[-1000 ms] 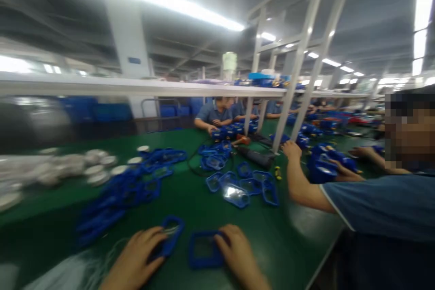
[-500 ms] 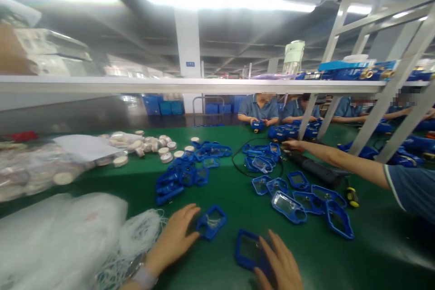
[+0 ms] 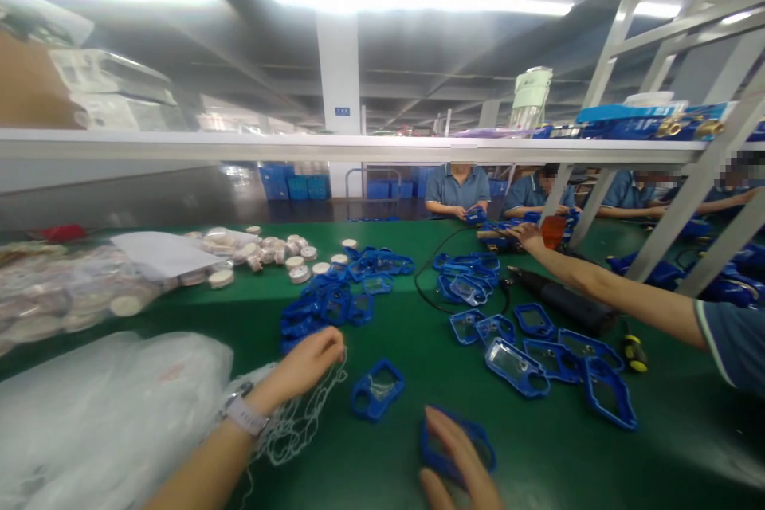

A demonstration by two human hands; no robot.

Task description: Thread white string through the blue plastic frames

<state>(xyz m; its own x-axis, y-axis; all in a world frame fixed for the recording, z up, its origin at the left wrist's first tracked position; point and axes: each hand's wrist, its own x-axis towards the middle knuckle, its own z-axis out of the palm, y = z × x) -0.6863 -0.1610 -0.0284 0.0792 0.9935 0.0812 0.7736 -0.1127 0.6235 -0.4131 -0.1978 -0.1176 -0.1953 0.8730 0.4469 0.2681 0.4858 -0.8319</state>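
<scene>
My left hand [image 3: 311, 362] is closed on white strings [image 3: 299, 426], which trail down from its fingers beside the pile of them. Just right of it, a blue frame [image 3: 378, 390] with white string across its opening lies on the green table [image 3: 335, 470]. My right hand [image 3: 463, 458] has its fingers apart, over and touching another blue frame [image 3: 433, 446] near the bottom edge. Whether its thumb grips the frame is hard to tell. A heap of blue frames [image 3: 335, 299] lies beyond my left hand.
Clear plastic bags [image 3: 107, 414] and white round discs [image 3: 125, 305] fill the left. More blue frames [image 3: 517, 366], a black tool [image 3: 562, 299] and a screwdriver [image 3: 634, 353] lie right. A person's arm [image 3: 621, 291] reaches in. A shelf [image 3: 382, 150] crosses above.
My left hand has risen slightly and closed on strings, pulling some out of the pile. My right hand has shifted left over its frame, which has turned. The other person's hand has moved away.
</scene>
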